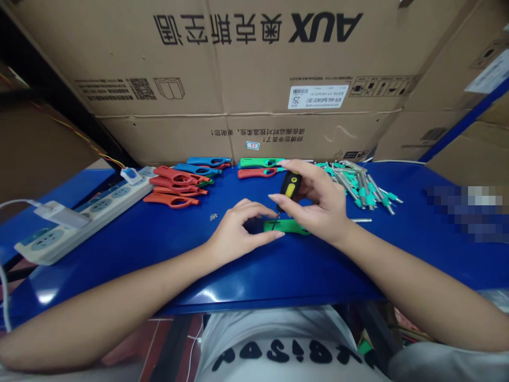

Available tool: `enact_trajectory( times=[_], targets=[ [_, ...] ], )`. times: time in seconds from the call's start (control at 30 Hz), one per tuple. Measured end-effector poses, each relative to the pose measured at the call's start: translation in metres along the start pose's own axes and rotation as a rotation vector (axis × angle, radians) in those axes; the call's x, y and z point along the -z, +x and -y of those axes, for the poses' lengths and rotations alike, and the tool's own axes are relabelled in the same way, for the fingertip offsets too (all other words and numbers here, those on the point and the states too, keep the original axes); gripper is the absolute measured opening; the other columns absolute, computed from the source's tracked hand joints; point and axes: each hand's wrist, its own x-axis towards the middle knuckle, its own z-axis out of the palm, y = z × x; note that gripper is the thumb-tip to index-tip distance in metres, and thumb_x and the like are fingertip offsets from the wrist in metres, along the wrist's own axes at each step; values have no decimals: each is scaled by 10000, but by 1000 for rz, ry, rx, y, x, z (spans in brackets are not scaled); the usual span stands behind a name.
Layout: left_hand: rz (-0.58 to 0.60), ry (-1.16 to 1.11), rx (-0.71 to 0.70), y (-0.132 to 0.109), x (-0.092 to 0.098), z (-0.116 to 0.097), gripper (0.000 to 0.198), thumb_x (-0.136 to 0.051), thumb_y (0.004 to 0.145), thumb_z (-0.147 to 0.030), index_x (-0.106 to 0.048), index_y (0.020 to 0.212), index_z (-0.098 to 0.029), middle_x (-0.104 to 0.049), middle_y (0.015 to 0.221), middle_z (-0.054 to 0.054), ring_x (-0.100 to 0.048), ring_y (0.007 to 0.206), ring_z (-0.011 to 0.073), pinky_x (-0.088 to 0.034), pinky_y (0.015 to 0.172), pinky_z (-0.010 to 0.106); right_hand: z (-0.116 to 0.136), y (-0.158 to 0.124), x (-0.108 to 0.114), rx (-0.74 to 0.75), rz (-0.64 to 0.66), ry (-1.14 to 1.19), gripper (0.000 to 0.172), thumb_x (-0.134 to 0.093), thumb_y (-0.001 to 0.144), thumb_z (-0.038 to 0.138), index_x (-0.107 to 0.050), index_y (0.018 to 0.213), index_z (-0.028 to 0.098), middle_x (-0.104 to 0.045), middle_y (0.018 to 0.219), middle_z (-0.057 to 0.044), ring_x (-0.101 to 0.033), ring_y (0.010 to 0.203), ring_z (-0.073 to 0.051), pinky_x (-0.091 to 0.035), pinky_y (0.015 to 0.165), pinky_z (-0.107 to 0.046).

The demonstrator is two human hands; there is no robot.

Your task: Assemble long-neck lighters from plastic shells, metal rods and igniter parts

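Observation:
A green lighter (292,226) with a metal tube pointing right lies on the blue table in front of me. My left hand (242,228) has its thumb and fingers closed around the lighter's left end. In my right hand (320,204) is a black and yellow screwdriver (291,187), gripped by its handle and tilted. Its thin shaft runs down to the lighter's green body, between my left thumb and fingertips. Whether a screw sits under the tip is too small to tell. A small pile of screws (213,217) lies left of my left hand.
Red, orange and blue lighter casings (178,183) are stacked at the back left. Green and red lighters (258,167) lie behind my hands. Metal tubes with teal parts (361,183) are heaped at right. A power strip (91,209) runs along the left; a cardboard sheet (254,63) stands behind.

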Motion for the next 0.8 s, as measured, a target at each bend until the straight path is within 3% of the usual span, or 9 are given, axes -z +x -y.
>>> enact_trajectory(
  times=[0.2,0.33,0.43,0.53,0.8],
  targets=[
    [155,111,-9,2,1,13,520,-825,772,-372,-640,1222,-189,-702,1199,81,-626,1132,265,-492,1019,420,-7,0,0,80,-67,-82,488,-782,835,352,-624,1296,312,-673,1289,-51,-721,852,-201,-648,831,-370],
    [181,97,20,1,-2,16,442,-793,789,-293,-647,1188,-169,-722,1154,74,-664,1060,242,-514,991,396,-12,3,-3,260,-87,-185,501,-747,878,331,-577,1342,252,-695,1254,-70,-739,870,-196,-661,802,-350],
    [208,85,18,1,-2,15,355,-755,805,-223,-663,1142,-159,-736,1096,67,-679,1003,222,-528,957,372,-13,3,-5,355,-97,-207,545,-741,888,299,-532,1390,265,-693,1268,-63,-742,975,-208,-645,897,-359],
    [222,66,10,1,-3,14,297,-731,817,-186,-669,1106,-159,-734,1077,61,-679,977,206,-536,923,344,-14,3,-5,375,-72,-232,555,-710,914,332,-501,1426,279,-678,1309,-62,-711,1111,-241,-604,1005,-395],
    [226,47,10,0,-4,15,237,-734,822,-197,-669,1047,-170,-733,1058,57,-680,974,212,-535,918,355,-15,-1,-5,374,-19,-246,564,-674,937,345,-483,1460,260,-648,1367,-78,-687,1160,-270,-596,1022,-428]
  ],
)
